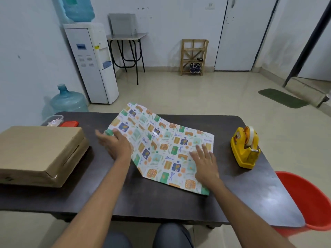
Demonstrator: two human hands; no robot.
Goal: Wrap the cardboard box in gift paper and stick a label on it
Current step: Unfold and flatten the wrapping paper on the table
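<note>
A sheet of patterned gift paper (159,142) lies spread on the dark table (146,203), with its far corner lifted over the table's back edge. My left hand (114,143) rests flat on the sheet's left corner, fingers straight. On the sheet's right side, my right hand (204,162) presses down with spread fingers. A flat brown cardboard box (39,153) sits at the table's left end, apart from the paper. No label is in view.
A yellow tape dispenser (246,147) stands at the table's right. Behind the box are a clear plastic container (53,120) and a red lid (69,124). A red plastic chair (308,199) stands right of the table. A water dispenser (93,63) and a bottle (69,100) stand beyond.
</note>
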